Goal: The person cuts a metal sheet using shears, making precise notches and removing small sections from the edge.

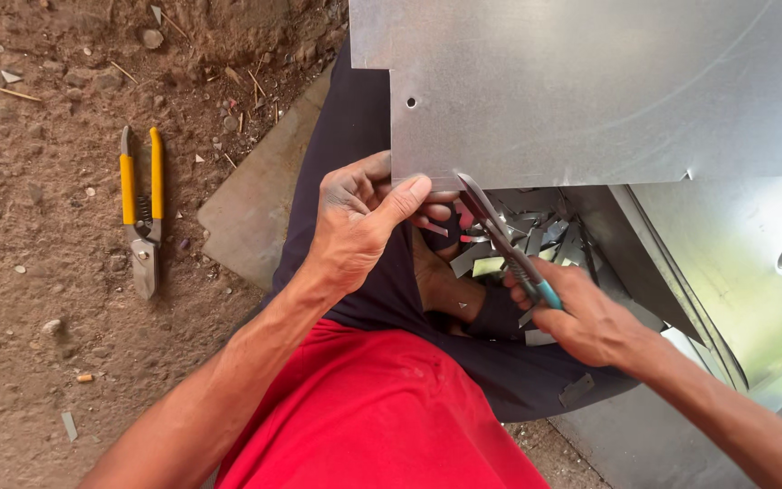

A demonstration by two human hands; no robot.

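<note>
Looking down past a red shirt and dark trousers, the view takes in a seated person cutting sheet metal. The right hand is closed around the teal-handled tin snips, fingers wrapped on the grips; the blades point up and away from the body, and their tips meet the lower edge of the galvanised metal sheet. Whether the blades are biting into the sheet or only resting at its edge is hard to tell. The left hand pinches that same lower edge just beside the blades, thumb on top and fingers curled beneath, steadying the sheet, which lies across the lap and stretches away to the top and right of the view.

The step in hand looks like the start of a cut, or a trimming pass along the sheet's near edge. Judging by this, the next move calls for a firm squeeze of the handles while the left hand keeps the sheet flat and stays clear of the blades and the sharp edge.

Below the sheet, between the knees, lies a heap of metal offcuts. Further right a second metal panel with a round rivet leans near. To the left, well apart on the dirt ground, a pair of yellow-handled snips lies untouched, beside a flat grey slab.
</note>
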